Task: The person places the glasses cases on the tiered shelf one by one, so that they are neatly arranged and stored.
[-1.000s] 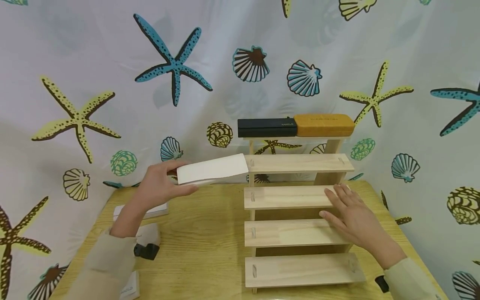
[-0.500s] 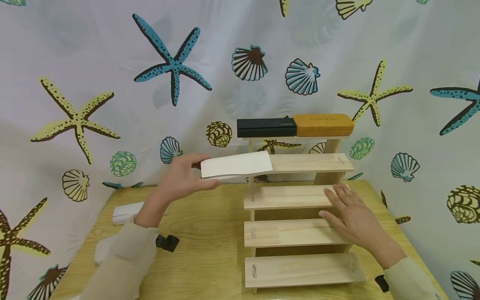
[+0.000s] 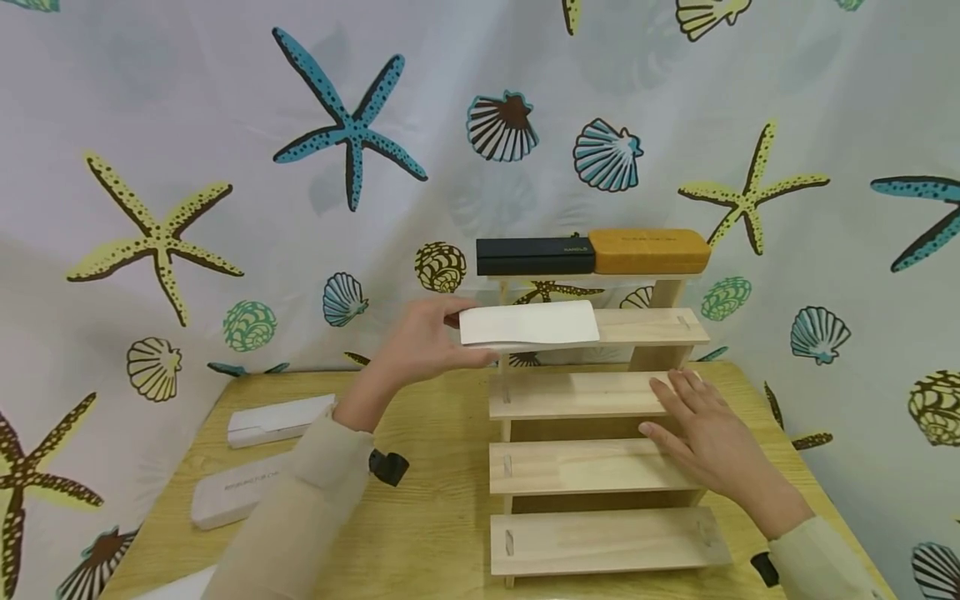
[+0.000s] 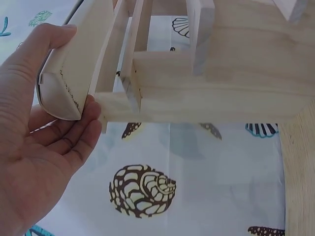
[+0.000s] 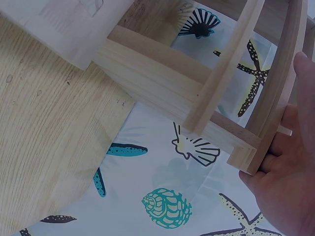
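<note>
My left hand [image 3: 420,346] pinches one end of a white glasses case [image 3: 528,323], thumb on one side and fingers on the other. The case overlaps the left half of the second step from the top of a stepped wooden rack [image 3: 592,462]. In the left wrist view, the case [image 4: 83,54] is tilted alongside the rack's boards. My right hand [image 3: 705,442] holds the right end of the middle step, fingers over the top and thumb at its front edge. A black glasses case [image 3: 532,257] and an orange glasses case [image 3: 651,252] lie end to end on the top step.
On the left of the wooden table [image 3: 442,533] lie a white case [image 3: 277,421], a pale lettered case [image 3: 232,493] and part of another white one [image 3: 183,586], partly behind the left sleeve. A curtain [image 3: 465,208] printed with starfish and shells hangs close behind the rack.
My left hand has carried the white glasses case rightward, from left of the rack to over its second step, and the case has levelled. My right hand has stayed in place.
</note>
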`<state>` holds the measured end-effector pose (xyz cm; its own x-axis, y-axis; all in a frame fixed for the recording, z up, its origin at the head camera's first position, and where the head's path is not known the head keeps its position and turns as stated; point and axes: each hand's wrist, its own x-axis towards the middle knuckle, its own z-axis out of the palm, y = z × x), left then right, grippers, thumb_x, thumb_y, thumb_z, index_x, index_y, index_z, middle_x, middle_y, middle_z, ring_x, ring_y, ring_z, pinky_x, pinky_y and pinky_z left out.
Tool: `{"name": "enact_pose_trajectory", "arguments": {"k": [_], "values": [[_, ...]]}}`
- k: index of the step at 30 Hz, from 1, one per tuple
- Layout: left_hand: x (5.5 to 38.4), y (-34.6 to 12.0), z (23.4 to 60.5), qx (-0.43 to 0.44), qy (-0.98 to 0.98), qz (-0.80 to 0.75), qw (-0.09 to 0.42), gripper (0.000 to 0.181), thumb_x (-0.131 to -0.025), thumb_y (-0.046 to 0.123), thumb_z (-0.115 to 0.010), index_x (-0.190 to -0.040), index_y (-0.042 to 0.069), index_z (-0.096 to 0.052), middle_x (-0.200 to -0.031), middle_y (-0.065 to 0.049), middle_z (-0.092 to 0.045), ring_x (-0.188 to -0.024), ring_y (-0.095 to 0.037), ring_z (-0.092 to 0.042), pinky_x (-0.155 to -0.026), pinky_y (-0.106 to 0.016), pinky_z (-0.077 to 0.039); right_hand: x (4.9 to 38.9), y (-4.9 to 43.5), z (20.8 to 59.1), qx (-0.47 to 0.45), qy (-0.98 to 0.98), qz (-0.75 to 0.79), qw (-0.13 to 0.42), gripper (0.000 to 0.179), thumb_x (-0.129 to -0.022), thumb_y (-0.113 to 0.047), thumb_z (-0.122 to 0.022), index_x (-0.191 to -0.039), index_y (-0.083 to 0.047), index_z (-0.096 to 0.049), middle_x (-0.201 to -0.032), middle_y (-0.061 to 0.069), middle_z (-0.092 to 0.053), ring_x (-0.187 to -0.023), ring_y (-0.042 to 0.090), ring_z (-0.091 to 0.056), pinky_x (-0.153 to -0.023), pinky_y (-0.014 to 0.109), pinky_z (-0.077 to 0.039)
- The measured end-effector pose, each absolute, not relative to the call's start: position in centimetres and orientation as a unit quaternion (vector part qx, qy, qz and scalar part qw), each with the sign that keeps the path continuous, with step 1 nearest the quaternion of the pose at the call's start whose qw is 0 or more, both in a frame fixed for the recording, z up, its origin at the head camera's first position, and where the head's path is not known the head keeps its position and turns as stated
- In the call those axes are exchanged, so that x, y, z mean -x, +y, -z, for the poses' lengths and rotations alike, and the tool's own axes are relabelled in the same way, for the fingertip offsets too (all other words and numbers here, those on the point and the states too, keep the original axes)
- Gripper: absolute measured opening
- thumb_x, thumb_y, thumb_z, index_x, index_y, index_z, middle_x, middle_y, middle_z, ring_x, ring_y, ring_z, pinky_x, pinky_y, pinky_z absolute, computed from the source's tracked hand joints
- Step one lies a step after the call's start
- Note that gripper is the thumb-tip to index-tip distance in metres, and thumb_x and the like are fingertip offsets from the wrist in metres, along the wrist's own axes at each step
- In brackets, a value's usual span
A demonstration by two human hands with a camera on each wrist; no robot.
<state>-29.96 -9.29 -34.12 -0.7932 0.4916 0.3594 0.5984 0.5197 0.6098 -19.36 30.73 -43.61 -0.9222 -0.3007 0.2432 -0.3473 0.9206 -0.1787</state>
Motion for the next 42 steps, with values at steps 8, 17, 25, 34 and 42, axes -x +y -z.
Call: {"name": "enact_pose_trajectory", "arguments": {"k": [8,17,25,34,42], "values": [[30.5,-6.4,34.1,0.34,-0.857,0.384,0.05,0.052,-0.081,0.031,-0.091,-0.125,0.009,-0.075,-0.103,-0.005,-0.073,-0.091,-0.023,-0.065,-0.077,-0.036,-0.055,19.4,30.8,43.6,-0.166,-0.974,-0.105,0.11,0.071,-0.107,-0.047,-0.057,-0.161,-0.002,-0.041,-0.165,0.032,-0.035,-0.155,0.052,-0.029,-0.124,0.066,-0.027],[31.0,-4.2,33.9,0.318,-0.875,0.364,0.032,0.079,-0.082,0.04,-0.09,-0.146,0.004,-0.062,-0.089,-0.005,-0.069,-0.075,-0.018,-0.057,-0.066,-0.031,-0.05,19.3,30.5,43.4,-0.156,-0.975,-0.111,0.114,0.067,-0.109,-0.045,-0.054,-0.159,-0.001,-0.045,-0.163,0.033,-0.038,-0.154,0.053,-0.031,-0.124,0.066,-0.027],[31.8,-2.5,33.9,0.32,-0.878,0.353,0.047,0.075,-0.084,0.038,-0.088,-0.145,0.002,-0.063,-0.088,-0.007,-0.064,-0.074,-0.019,-0.052,-0.066,-0.032,-0.045,19.3,29.7,43.3,-0.134,-0.979,-0.088,0.123,0.066,-0.11,-0.044,-0.053,-0.157,0.001,-0.046,-0.161,0.033,-0.04,-0.152,0.053,-0.034,-0.125,0.066,-0.027],[32.5,-0.7,34.4,0.325,-0.878,0.347,0.053,0.07,-0.085,0.039,-0.087,-0.142,0.003,-0.066,-0.077,-0.002,-0.065,-0.065,-0.016,-0.054,-0.064,-0.029,-0.046,19.6,29.2,44.1,-0.131,-0.976,-0.086,0.15,0.064,-0.109,-0.044,-0.054,-0.158,-0.003,-0.047,-0.159,0.036,-0.042,-0.149,0.057,-0.037,-0.124,0.067,-0.027],[32.7,1.0,34.3,0.328,-0.874,0.357,0.04,0.059,-0.086,0.036,-0.087,-0.134,0.006,-0.07,-0.076,-0.001,-0.064,-0.065,-0.014,-0.051,-0.064,-0.027,-0.045,19.6,29.1,44.3,-0.135,-0.973,-0.082,0.167,0.061,-0.109,-0.044,-0.055,-0.157,-0.006,-0.05,-0.157,0.036,-0.045,-0.148,0.057,-0.039,-0.123,0.066,-0.029]]}}
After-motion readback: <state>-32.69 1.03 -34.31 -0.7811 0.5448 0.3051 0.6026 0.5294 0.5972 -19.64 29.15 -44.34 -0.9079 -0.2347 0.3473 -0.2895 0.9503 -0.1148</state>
